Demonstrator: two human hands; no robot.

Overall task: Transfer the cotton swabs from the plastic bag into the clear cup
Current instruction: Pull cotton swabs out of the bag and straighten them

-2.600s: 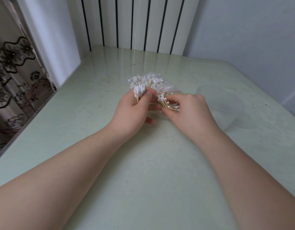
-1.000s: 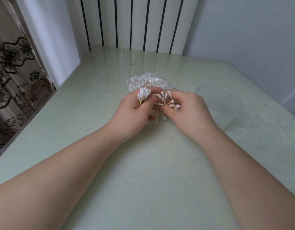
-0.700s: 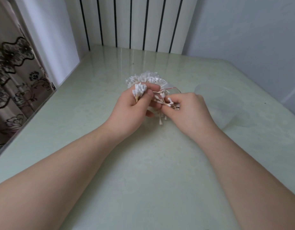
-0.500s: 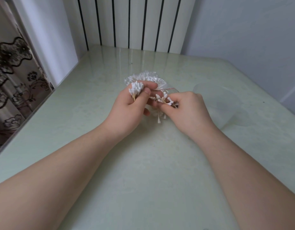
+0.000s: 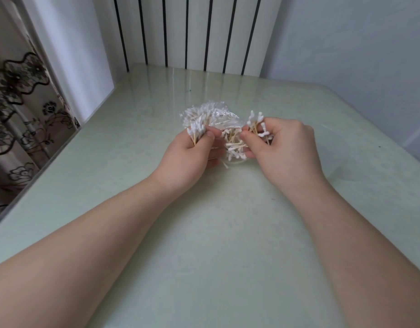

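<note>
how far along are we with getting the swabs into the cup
Done: nothing visibly; the faint clear cup shows no contents. In hand: the left hand and right hand each hold a bunch of cotton swabs. Left: many swabs sit in the plastic bag and between the hands, and both bunches must go in the cup.

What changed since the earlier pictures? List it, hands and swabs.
The right hand pulled its pinched swabs rightward, away from the left hand; more loose swabs now lie between them. The left hand still grips its bundle, and the plastic bag stays behind on the table.
</note>
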